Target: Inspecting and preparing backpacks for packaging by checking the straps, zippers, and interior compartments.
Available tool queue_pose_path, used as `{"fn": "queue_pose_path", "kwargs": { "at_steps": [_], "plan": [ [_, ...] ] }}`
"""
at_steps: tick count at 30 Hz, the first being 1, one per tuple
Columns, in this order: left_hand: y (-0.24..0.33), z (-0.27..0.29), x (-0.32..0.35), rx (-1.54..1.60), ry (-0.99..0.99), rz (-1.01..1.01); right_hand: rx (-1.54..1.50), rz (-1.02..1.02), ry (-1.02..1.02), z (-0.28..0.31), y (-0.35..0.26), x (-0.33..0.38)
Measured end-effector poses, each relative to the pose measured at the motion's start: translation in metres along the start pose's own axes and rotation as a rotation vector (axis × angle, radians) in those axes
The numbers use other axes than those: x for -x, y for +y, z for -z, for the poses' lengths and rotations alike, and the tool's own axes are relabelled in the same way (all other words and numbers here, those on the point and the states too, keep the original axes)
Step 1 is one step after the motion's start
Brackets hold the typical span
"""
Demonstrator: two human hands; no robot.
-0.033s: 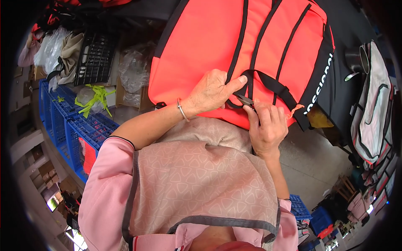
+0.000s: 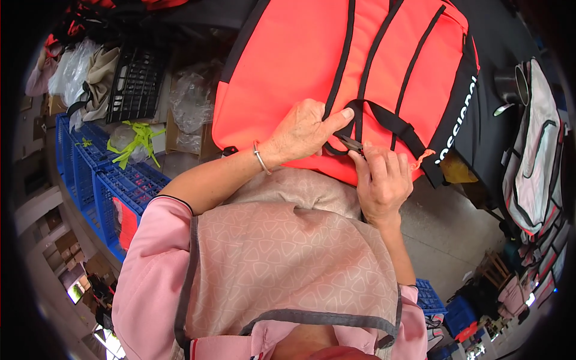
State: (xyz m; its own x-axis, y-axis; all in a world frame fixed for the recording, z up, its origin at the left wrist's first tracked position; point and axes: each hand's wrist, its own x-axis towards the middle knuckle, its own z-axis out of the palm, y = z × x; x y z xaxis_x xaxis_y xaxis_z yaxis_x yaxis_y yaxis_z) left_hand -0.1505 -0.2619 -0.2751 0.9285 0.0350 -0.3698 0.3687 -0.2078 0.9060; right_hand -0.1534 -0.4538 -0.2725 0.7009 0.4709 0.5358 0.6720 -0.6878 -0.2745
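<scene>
A bright coral-orange backpack [image 2: 288,72] with black straps and trim lies in front of me, its near edge by my lap. My left hand [image 2: 309,129] is closed at its lower part, thumb pressed on a black webbing strap [image 2: 379,114]. Just to the right, my right hand [image 2: 384,177] is curled round small metal snips [image 2: 349,143]. Their pointed blades reach left to the black webbing under my left thumb; whether they touch it I cannot tell. My fingers hide most of the handles. A black buckle [image 2: 410,133] sits on the strap further right.
Blue plastic crates [image 2: 129,186] stand at my left, with yellow-green strips [image 2: 137,143] on top. Behind them are a black crate [image 2: 138,81] and a cardboard box [image 2: 180,135] with clear plastic. A grey-and-black bag [image 2: 537,150] hangs at the right beside a metal cylinder [image 2: 513,85].
</scene>
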Motion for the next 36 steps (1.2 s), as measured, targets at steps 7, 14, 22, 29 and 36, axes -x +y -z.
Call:
{"fn": "queue_pose_path", "kwargs": {
  "at_steps": [7, 14, 22, 29, 36],
  "plan": [
    [0.000, 0.001, -0.001, 0.032, -0.047, 0.040, 0.143, 0.261, 0.104, -0.002, 0.014, -0.003],
    [0.005, 0.003, -0.001, 0.020, -0.081, 0.098, 0.133, 0.413, 0.102, -0.001, 0.026, -0.013],
    [0.006, 0.006, -0.003, 0.058, -0.119, 0.140, -0.385, 0.112, -0.159, -0.005, 0.040, -0.016],
    [0.004, 0.008, -0.005, 0.043, -0.148, 0.183, -1.097, -0.753, -0.115, 0.016, 0.047, -0.017],
    [0.010, 0.010, 0.000, 0.168, -0.160, 0.166, -0.323, -0.002, -0.072, 0.018, 0.024, -0.020]
  ]
}}
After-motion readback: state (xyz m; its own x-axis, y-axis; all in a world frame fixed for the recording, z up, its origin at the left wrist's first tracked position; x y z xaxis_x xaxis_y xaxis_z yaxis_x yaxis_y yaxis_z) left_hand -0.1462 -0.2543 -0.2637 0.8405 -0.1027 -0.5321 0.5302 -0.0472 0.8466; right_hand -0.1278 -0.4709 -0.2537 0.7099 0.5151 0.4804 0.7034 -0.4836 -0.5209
